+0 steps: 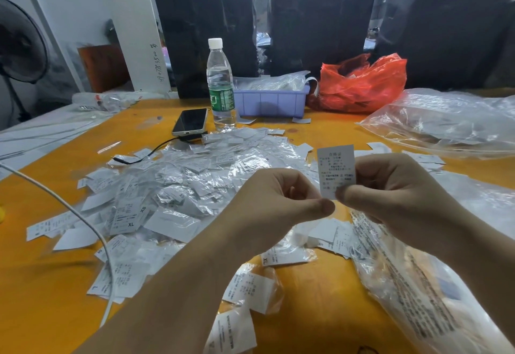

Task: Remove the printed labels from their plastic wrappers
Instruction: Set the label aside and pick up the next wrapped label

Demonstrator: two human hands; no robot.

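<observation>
Two hands met above orange table (320, 292) w/ heap of wrapped white labels (178, 186): left hand (276, 197) curled, thumb tip at label's bottom edge, right hand (390, 186) pinched upright white printed label (336, 168).

On the orange bench (320, 292), a water bottle (220, 86) stands at twelve o'clock beside a dark phone (191, 121). A lilac tray (271, 101) and red bag (362, 83) sit toward one o'clock. A white cable (83, 217) crosses at nine o'clock.
</observation>
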